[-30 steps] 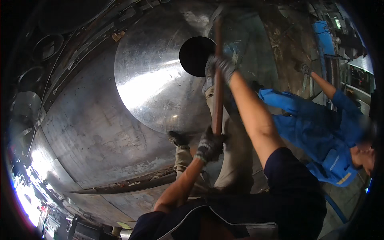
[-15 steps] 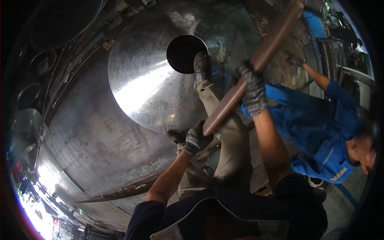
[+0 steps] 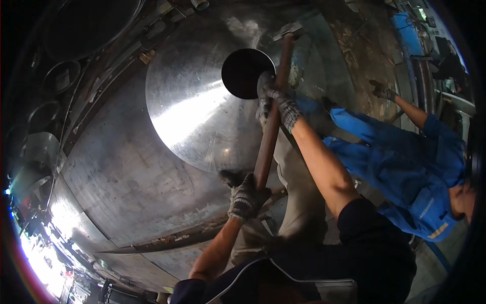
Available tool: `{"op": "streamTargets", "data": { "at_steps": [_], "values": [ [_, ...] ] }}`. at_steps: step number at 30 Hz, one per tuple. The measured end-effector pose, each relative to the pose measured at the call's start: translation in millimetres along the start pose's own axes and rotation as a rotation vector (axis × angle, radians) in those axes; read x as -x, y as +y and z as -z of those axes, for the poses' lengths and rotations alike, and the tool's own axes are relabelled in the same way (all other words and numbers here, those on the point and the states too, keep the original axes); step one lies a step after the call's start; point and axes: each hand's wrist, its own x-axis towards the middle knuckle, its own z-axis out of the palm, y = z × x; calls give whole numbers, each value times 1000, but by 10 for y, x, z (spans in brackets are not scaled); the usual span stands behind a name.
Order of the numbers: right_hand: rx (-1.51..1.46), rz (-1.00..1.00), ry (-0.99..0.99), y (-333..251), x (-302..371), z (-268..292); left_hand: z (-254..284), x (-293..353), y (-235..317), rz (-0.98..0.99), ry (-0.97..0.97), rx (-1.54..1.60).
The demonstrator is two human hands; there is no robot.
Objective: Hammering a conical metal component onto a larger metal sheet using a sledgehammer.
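A sledgehammer with a long reddish-brown handle (image 3: pixel 267 147) and a grey metal head (image 3: pixel 287 31) slants over a shiny metal disc or cone (image 3: pixel 182 76). Its head is above the far side of that piece; whether it touches the metal I cannot tell. My left hand (image 3: pixel 245 197), in a grey striped knit glove, is closed round the handle's near end. Higher up, my right hand (image 3: pixel 286 109) in a matching glove grips the shaft. A round dark hole (image 3: pixel 248 73) opens in the shiny piece, beside my right hand and my forward foot, which is partly hidden.
A large dull metal sheet (image 3: pixel 131 187) lies beneath and left of the shiny piece. At right, a person in blue workwear (image 3: pixel 400 157) is close by, with a gloved hand (image 3: pixel 382 90) stretched out. Round metal rings and pipes (image 3: pixel 62 76) crowd the left side.
The hammer has swung forward and down, its head coming into view over the shiny piece. My right hand has moved forward and left; my left hand has come slightly nearer me.
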Motion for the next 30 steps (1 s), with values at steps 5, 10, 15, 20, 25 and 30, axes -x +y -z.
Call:
{"op": "streamTargets", "data": {
  "at_steps": [5,10,15,20,25,30],
  "values": [
    [-50,148,149,33,1143,493,-76,491,-230,-413,73,-397],
    [-137,422,76,-439,1834,532,-130,88,105,-355,-114,-270],
    [30,614,169,-1410,1475,498,-135,-411,657,-627,24,-268],
    [110,366,70,-1143,433,95,-32,-418,663,-360,24,-232],
    [15,-9,-55,162,-97,26,35,20,77,181,-60,230],
    [14,137,293,290,669,737,-91,469,-300,-408,78,-368]
  ]
}}
